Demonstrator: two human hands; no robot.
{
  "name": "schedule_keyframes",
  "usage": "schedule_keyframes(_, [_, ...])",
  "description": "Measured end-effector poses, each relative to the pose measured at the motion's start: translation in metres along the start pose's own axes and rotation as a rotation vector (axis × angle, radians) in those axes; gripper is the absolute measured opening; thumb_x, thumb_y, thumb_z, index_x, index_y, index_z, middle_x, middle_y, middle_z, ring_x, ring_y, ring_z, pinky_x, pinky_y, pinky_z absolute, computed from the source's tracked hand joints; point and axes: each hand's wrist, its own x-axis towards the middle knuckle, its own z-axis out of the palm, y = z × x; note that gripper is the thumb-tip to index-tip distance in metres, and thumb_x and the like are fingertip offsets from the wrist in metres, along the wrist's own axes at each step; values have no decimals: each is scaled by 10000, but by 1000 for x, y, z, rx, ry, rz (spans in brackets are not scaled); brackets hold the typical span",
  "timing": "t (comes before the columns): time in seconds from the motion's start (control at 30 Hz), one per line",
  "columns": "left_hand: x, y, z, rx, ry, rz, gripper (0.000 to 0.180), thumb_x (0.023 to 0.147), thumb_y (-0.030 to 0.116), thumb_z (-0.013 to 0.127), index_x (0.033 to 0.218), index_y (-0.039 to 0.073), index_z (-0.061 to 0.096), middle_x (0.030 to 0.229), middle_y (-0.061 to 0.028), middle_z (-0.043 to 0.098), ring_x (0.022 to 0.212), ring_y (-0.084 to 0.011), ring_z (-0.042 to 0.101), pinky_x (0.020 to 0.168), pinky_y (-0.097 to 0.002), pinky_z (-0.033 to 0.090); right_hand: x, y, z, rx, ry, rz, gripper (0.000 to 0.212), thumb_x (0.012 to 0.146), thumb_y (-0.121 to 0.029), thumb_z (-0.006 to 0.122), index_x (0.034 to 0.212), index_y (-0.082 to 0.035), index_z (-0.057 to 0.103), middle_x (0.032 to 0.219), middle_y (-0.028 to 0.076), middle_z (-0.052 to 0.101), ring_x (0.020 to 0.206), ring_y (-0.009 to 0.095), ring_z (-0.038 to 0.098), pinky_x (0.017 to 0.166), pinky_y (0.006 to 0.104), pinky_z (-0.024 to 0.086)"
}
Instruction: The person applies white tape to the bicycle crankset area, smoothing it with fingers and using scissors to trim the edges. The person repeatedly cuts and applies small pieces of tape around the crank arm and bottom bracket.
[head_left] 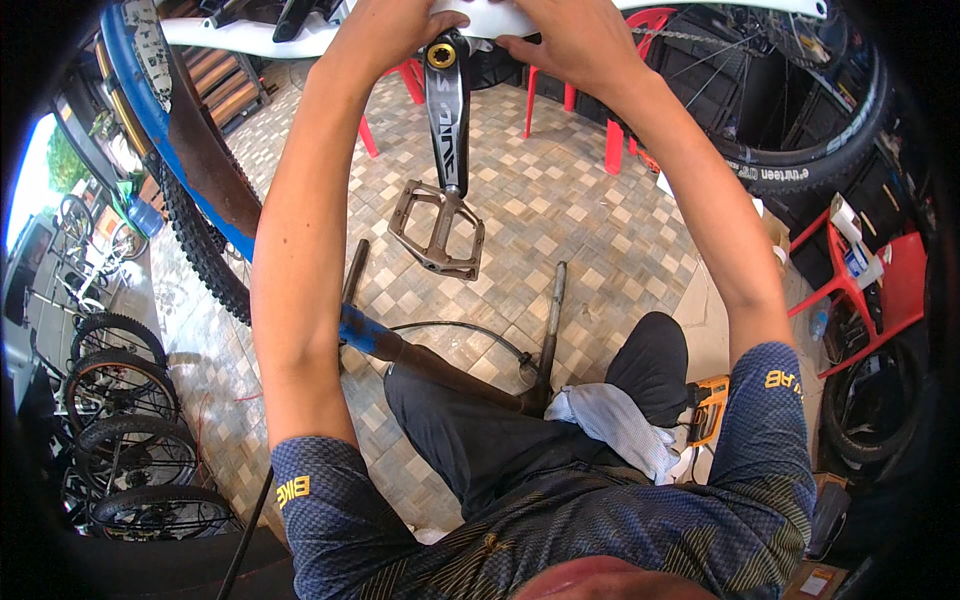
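Both my hands are at the top edge, on a white bicycle frame [490, 20]. My left hand [410, 25] wraps the frame beside the crank, its thumb lying on the white surface. On the other side, my right hand [570, 40] holds the frame with its thumb beneath; the upper fingers of both hands are cut off or hidden. A black crank arm [447, 125] with a gold-coloured bolt hangs down between my forearms. At its lower end is a bronze-grey platform pedal [440, 230], touched by neither hand.
A grey cloth [615, 425] lies over my lap, near an orange tool [708, 410]. A blue-and-brown tube [440, 370] crosses before my legs. A wheel [800, 165] and red chair [890, 285] stand right. Several bicycles [125, 390] line the left; a blue frame [200, 180] is nearer.
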Motion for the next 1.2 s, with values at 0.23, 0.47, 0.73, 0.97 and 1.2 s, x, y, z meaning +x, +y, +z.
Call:
schedule_keyframes(0.23, [0,-3,1,-52,0,2,355,761,83,822,1070,67,648,1028,-130,703,948,-354,681,830,-448,519,-4,-2,6,-8,53,-16,508,725,-217,798,1171,-45,626,1082,132,657,1080,318,604,993,443,421])
schedule_keyframes(0.47, [1,-8,-1,-143,-60,-44,389,741,25,816,1101,41,671,1065,-142,708,938,-347,679,844,-423,527,-3,-6,9,-22,124,-49,468,714,-196,792,1138,-60,649,1060,99,625,1079,295,587,977,440,421])
schedule_keyframes(0.73, [-8,-15,0,-89,40,75,367,756,-2,790,1104,57,690,1045,-153,701,994,-379,660,867,-441,522,-3,-6,14,-18,153,-29,426,699,-194,794,1083,-66,663,1030,99,617,1036,295,589,945,435,431])
schedule_keyframes(0.97, [-6,-13,0,-20,11,79,323,760,27,800,1067,66,706,1038,-155,698,1003,-386,659,864,-452,520,-2,-7,16,-36,177,-17,425,688,-201,802,1062,-65,655,995,105,602,1006,303,584,925,438,433])
schedule_keyframes(1.2, [-2,-11,-1,-57,-14,-6,350,770,118,830,1093,100,697,1008,-147,691,978,-386,664,842,-459,524,-1,-8,13,-35,147,15,466,659,-218,839,1053,-65,641,986,110,586,996,310,573,912,444,432])
